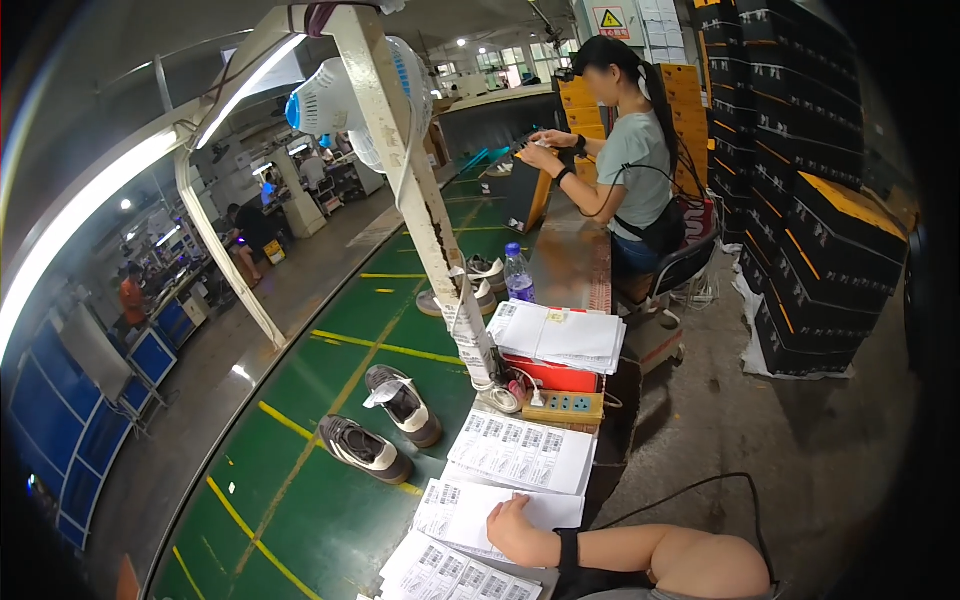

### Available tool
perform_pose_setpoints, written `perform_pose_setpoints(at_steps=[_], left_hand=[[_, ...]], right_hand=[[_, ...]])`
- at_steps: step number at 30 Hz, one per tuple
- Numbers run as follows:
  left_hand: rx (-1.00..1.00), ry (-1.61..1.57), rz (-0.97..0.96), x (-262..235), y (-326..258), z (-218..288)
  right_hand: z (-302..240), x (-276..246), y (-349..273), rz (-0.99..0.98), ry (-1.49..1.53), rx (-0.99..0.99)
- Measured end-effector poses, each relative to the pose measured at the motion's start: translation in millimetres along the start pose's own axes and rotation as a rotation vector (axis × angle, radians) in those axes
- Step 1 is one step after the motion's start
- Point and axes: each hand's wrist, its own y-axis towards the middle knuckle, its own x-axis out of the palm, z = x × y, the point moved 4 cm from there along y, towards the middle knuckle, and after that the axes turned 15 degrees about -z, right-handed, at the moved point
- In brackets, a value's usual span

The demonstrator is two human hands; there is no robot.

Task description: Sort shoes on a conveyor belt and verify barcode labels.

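Note:
My right hand (518, 530) rests on a white sheet of printed labels (470, 512) at the edge of the work surface; a black band circles the wrist. Its fingers curl down onto the paper, and I cannot tell whether they grip it. More label sheets lie above (520, 450) and below (450, 575) it. To the left, on the green conveyor belt (330, 520), stand two dark sneakers with pale soles (403, 402) (362, 448). My left hand is out of sight.
A stack of label sheets (560, 335) sits on a red box (555, 378) beside a power strip (563, 405). A white post (420, 190) carries a fan (330, 100). Farther along are a bottle (517, 275), more shoes (487, 270), a seated person (635, 150) and stacked black boxes (810, 200).

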Motion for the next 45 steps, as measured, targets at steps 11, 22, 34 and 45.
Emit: perform_pose_setpoints(at_steps=[11, 22, 34, 45], left_hand=[[-0.101, -0.113, 0.070, -133, 7, 46], [-0.302, -0.218, -0.275, -181, -5, 78], [-0.398, -0.258, -0.456, -207, -15, 85], [-0.368, -0.150, -0.411, -198, -11, 92]], right_hand=[[1, 16, -4, -0.056, 0.046, -0.019], [14, 1, -16, -0.078, -0.029, -0.047], [6, 15, -8, -0.115, -0.045, -0.046], [9, 19, -14, -0.111, 0.016, 0.016]])
